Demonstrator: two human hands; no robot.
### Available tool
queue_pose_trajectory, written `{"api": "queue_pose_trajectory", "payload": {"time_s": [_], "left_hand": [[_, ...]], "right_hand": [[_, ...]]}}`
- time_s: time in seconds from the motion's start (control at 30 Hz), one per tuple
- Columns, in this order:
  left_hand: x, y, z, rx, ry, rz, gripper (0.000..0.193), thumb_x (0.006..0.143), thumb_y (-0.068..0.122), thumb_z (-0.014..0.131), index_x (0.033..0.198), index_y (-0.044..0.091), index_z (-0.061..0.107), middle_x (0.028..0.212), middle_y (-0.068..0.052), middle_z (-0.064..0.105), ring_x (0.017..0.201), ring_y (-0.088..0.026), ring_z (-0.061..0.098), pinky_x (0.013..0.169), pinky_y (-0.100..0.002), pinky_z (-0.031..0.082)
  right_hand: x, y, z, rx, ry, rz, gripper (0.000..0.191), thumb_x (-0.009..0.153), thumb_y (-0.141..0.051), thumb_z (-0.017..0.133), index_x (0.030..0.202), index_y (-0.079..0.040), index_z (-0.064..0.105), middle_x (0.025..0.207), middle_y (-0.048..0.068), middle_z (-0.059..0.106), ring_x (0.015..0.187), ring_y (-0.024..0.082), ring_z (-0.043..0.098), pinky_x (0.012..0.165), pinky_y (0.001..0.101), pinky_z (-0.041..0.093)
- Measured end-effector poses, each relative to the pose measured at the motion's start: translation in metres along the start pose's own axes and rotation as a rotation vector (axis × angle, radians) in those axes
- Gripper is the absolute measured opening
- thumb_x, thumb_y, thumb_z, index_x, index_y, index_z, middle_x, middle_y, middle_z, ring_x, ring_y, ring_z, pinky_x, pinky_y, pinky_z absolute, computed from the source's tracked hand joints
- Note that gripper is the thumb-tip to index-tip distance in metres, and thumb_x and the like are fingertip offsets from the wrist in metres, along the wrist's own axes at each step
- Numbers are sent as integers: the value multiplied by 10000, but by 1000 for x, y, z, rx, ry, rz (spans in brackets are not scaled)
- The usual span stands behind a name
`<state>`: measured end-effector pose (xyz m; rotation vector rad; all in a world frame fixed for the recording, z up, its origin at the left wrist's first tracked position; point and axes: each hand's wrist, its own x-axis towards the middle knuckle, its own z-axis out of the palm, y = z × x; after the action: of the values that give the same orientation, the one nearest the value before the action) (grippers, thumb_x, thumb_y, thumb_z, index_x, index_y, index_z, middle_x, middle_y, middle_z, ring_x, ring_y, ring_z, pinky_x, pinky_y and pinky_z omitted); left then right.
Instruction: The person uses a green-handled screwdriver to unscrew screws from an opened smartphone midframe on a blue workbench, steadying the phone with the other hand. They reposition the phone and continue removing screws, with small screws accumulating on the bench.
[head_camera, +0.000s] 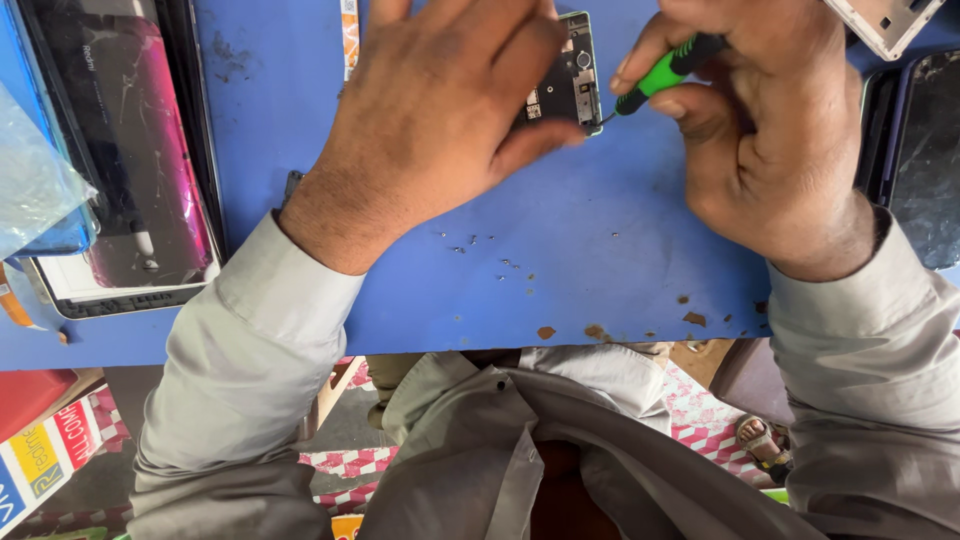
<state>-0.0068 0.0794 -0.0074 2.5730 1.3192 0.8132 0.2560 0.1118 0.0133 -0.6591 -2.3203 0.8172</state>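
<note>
Far left: I see a stack of phones at the left edge, a magenta-backed phone (150, 150) on top with a cracked shiny back, and a clear plastic bag (35, 170) overlapping its left side.
Table: I see a blue work surface (560, 270), scuffed, with chipped spots along its lower edge.
Small screws: I count several tiny screws (480, 250) scattered loose on the blue, below centre of the frame.
Left hand: my left hand (440, 110) sits upper centre, palm down, fingers and thumb closed around the opened phone.
Opened phone: the opened phone (570, 80) lies top centre, its dark circuit board exposed, mostly hidden under my left hand.
Screwdriver: the green-handled screwdriver (665, 72) slants down-left, its thin tip touching the phone's lower right corner.
Right hand: my right hand (770, 130), upper right, pinches the screwdriver handle between thumb and fingers.
Far right: a dark phone (925, 150) with a cracked face lies at the right edge; a pale phone frame (885, 20) pokes in at the top.
</note>
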Motion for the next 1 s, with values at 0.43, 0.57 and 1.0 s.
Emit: {"api": "queue_pose_trajectory", "payload": {"time_s": [0.43,0.57,1.0], "left_hand": [[2,-2,2,30,173,-40,168,1036,182,735,960,67,638,973,-60,594,913,-294,603,822,-445,423],[2,-1,0,9,134,-53,186,1037,191,763,964,65,646,995,-65,591,933,-297,600,827,-453,421],[2,-2,-2,-8,-39,19,473,832,371,902,1081,34,682,1239,-75,569,1235,-263,524,1030,-467,366]], "right_hand": [[11,0,-1,-65,19,-155,489,1047,47,730,1421,3,417,1208,236,535,1023,305,685,843,367,589],[12,0,1,-48,7,-175,494,1039,45,732,1419,0,418,1208,235,537,1022,306,688,844,368,593],[13,-1,0,-99,0,-158,510,1014,39,738,1412,-11,423,1208,231,543,1018,309,698,847,373,605]]}}
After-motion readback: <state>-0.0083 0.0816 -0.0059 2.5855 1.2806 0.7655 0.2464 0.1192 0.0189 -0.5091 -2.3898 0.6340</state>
